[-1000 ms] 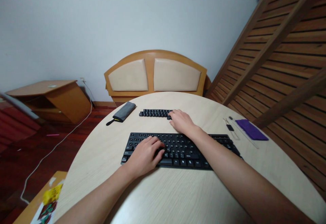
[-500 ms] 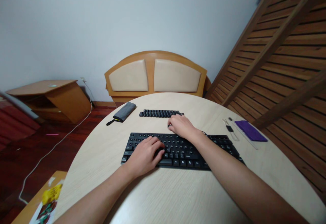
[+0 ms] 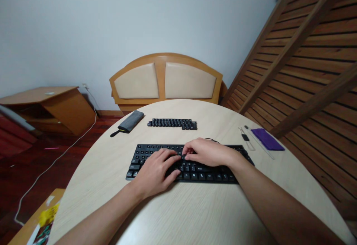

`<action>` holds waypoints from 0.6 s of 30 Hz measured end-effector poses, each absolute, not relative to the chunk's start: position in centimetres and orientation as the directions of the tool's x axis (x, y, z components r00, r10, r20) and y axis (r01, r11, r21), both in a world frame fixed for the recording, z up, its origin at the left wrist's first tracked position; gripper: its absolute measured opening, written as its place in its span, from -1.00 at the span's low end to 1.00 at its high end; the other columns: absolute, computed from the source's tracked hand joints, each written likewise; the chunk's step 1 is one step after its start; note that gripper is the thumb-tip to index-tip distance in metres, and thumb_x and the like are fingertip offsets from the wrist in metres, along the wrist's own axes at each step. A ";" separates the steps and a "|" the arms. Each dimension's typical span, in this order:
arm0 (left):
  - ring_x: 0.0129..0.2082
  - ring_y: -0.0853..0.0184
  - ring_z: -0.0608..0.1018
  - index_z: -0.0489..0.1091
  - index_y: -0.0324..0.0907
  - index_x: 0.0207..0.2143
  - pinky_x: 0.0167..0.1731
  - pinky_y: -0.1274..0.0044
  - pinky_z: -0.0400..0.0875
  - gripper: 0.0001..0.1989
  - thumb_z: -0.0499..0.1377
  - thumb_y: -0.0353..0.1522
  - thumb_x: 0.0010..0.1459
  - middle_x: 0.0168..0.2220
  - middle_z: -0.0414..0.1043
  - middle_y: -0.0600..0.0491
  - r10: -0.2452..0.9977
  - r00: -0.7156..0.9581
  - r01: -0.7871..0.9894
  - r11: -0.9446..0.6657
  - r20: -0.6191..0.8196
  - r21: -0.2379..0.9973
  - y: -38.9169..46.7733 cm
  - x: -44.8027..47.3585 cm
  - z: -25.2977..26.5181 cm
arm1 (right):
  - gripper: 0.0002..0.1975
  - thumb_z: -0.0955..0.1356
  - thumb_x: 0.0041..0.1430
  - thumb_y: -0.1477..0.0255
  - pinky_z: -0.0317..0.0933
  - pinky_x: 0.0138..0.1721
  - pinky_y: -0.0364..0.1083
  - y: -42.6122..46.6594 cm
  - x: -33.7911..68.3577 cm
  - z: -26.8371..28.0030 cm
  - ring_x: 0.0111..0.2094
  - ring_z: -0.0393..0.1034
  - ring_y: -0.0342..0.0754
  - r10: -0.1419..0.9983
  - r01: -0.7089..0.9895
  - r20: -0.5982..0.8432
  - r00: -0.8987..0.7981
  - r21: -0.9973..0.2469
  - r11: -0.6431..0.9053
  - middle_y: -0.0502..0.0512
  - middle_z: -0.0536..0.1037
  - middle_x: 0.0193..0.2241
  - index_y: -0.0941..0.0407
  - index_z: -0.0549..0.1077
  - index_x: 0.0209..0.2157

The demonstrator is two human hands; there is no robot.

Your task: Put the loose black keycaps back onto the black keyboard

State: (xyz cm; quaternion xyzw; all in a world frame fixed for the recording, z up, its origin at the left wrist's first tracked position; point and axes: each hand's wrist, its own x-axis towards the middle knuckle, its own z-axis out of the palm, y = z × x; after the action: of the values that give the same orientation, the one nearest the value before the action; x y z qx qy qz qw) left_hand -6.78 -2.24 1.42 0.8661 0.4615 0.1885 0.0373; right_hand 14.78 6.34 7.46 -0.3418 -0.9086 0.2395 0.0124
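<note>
A black keyboard (image 3: 178, 177) lies lengthwise before me on the table. Many of its upper and left positions show bare key stems, while keycaps sit along the bottom rows. Resting on its left half is my left hand (image 3: 156, 170), thumb and index finger apart and holding nothing. My right hand (image 3: 208, 152) is over the middle of the keyboard, its thumb and fingertips pinched on a small black keycap (image 3: 183, 157), mostly hidden by the fingers. Beyond the keyboard, loose black keycaps (image 3: 170, 122) stand in neat rows.
On the round table (image 3: 200, 211), a grey pouch (image 3: 132, 121) lies at the far left. To the right are a wire keycap puller (image 3: 245, 138), a thin stick (image 3: 259, 144) and a purple cloth (image 3: 267, 139). A wooden slatted panel (image 3: 301, 70) leans beyond the right edge.
My right hand has come back from the loose keycaps to the middle of the keyboard, with a keycap in its fingers. My left hand stays on the keyboard. The view has shifted slightly.
</note>
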 end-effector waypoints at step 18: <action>0.04 0.08 0.42 0.40 -0.15 -0.03 0.08 0.19 0.36 -0.72 0.15 -0.28 0.22 0.04 0.40 -0.07 0.831 0.499 0.802 -0.550 0.244 0.234 -2.3 -6.9 2.0 | -0.80 0.36 0.20 0.33 0.26 -0.19 -0.10 5.5 13.4 6.9 -0.17 0.51 0.04 0.614 0.603 -0.115 -0.781 -0.393 0.694 0.09 0.66 -0.22 0.05 0.60 -0.19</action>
State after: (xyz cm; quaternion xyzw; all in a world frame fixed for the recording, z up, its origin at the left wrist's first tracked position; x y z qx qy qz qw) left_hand -6.89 -2.28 1.96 0.8646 0.4722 0.1656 0.0450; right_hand 13.43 5.45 6.89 -0.3308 -0.9201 0.2091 0.0129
